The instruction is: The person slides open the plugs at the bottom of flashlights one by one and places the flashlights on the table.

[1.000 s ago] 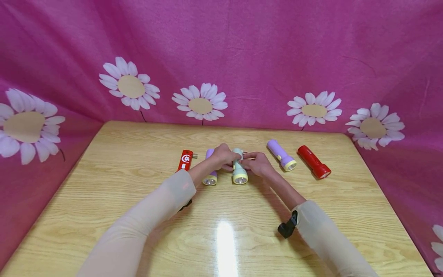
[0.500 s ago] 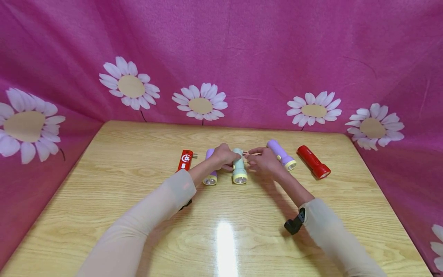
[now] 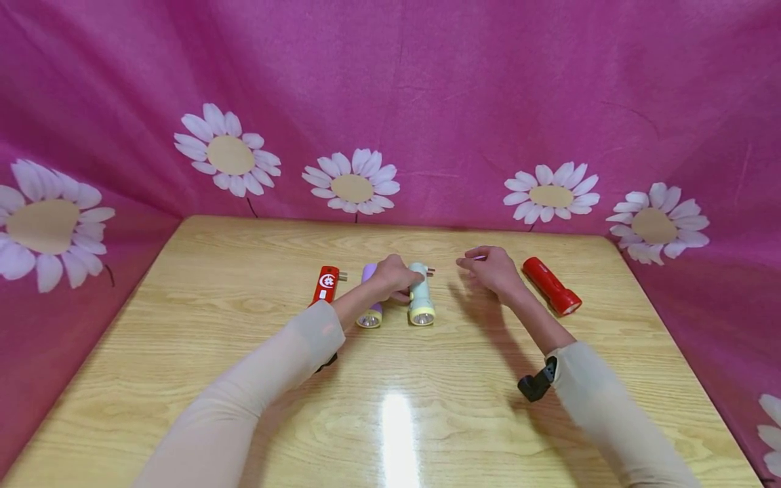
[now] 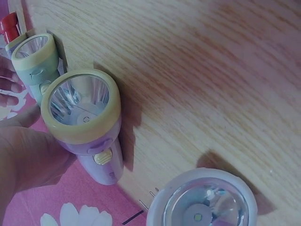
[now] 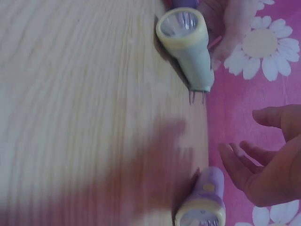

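A pale green flashlight [image 3: 421, 291] with a cream rim lies lens toward me near the table's middle. My left hand [image 3: 393, 274] holds it near its back end, one finger over the top and another digit at its left side. Between that hand and the table lies a purple flashlight [image 3: 369, 317], partly covered by the hand. My right hand [image 3: 491, 268] hovers in the air, fingers loosely bent and holding nothing. Below it, a second purple flashlight [image 5: 207, 197] shows in the right wrist view; the hand hides nearly all of it in the head view.
At the left lies a red flashlight [image 3: 326, 285] with plug prongs out, its front hidden by the left forearm. Another red flashlight [image 3: 552, 286] lies right of my right hand. A pink flowered cloth [image 3: 427, 122] hangs behind the wooden table [image 3: 244, 257].
My right hand has left the green flashlight and moved right, over the second purple flashlight. My left hand stays at the green flashlight, which has barely moved.
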Tool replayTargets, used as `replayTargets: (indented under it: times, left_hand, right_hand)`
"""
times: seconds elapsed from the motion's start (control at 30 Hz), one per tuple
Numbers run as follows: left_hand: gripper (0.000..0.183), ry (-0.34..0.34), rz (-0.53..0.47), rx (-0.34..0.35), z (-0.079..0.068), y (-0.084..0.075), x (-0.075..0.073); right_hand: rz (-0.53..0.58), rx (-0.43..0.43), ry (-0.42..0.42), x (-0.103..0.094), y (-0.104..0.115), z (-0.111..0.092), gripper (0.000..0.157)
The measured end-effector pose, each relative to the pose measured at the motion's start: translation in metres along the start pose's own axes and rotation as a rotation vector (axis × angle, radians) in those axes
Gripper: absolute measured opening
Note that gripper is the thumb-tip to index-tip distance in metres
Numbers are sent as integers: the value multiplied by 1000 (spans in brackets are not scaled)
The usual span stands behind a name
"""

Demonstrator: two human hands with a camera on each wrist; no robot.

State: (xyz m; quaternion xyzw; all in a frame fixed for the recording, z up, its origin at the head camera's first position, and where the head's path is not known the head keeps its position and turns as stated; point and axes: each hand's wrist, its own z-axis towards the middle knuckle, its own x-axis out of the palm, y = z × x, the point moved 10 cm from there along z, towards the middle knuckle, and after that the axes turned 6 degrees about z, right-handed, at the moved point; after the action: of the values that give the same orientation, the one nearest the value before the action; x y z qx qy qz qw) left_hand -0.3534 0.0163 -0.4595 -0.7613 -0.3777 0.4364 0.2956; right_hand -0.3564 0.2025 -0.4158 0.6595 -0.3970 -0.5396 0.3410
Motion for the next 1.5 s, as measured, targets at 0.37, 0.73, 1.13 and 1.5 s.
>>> replayTargets:
  times: [0.37, 0.73, 1.13, 1.5]
  left_hand:
    - [24, -10, 11, 21, 0, -2, 0]
    - [23, -8, 28, -6, 4, 2, 1]
    - [22, -20, 40, -21, 3, 1, -1]
    - [21, -11, 17, 22, 2, 0, -1]
  right_hand:
    - [-226, -45, -118, -37, 10, 0, 46]
    - [-265, -66, -176, -55, 0, 11, 45]
    - [-298, -31, -192, -67, -14, 20, 57]
    - [-296, 2, -70, -57, -25, 26, 58]
